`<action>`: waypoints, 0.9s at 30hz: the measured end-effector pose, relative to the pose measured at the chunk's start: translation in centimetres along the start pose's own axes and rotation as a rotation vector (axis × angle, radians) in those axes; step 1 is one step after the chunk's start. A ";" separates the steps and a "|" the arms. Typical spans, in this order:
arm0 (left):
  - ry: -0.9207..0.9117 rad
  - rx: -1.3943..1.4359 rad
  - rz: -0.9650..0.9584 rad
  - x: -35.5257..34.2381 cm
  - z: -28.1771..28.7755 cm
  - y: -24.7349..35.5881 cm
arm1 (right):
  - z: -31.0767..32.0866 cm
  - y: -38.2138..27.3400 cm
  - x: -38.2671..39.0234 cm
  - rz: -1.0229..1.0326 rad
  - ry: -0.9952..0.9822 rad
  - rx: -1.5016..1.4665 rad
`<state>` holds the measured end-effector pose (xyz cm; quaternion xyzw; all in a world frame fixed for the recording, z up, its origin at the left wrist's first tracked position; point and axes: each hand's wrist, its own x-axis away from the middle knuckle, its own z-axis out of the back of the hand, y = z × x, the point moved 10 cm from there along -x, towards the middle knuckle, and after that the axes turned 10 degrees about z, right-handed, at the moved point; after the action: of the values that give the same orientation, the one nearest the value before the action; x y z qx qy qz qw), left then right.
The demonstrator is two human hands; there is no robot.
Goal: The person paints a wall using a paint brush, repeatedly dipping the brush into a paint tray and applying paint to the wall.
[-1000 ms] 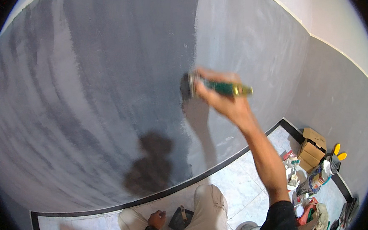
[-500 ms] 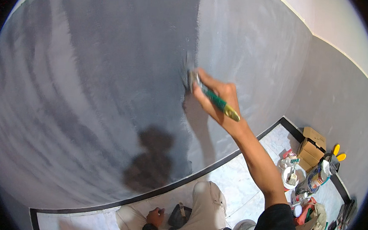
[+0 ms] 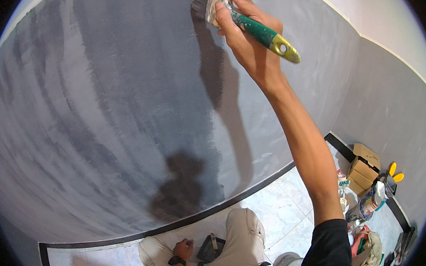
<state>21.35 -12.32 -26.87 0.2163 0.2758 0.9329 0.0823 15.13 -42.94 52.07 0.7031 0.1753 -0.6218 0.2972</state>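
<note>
- Pinching with the right grip (image 3: 254, 56) a green-handled paintbrush (image 3: 262, 34), touching the wall (image 3: 138, 79) just left of the grip.
- Behind the grip: gray wall, darker leftward.
- Well below the grip: black tray (image 3: 204, 253).
- Beside the tray: left grip (image 3: 183, 249), loosely curled; contents impossible to tell.

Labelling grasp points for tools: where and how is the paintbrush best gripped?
Probably on the green stretch of the paintbrush's handle, coming from the lower right, behind the gold end. The handle is slim and points down-right, away from the bristles, so that approach avoids them. The right hand holds it further forward, with the thumb by the paint-caked band.
</note>
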 end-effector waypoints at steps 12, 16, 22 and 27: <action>0.037 0.002 0.047 0.8 1.8 0.5 | -2.9 -1.6 14.3 -0.542 -0.640 0.003; 0.053 -0.005 0.041 1.5 2.4 1.6 | -2.4 -1.0 10.5 -0.306 -0.592 0.096; 0.042 0.044 0.046 1.6 2.3 1.4 | -2.3 -0.1 -0.5 -0.104 -0.196 -0.042; 0.060 -0.009 0.059 1.5 2.3 2.0 | -2.0 -1.6 2.4 0.282 -0.067 0.194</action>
<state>20.92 -12.48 -23.51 0.1961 0.2674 0.9422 0.0472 16.05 -40.76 49.50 0.7251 0.0041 -0.6109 0.3177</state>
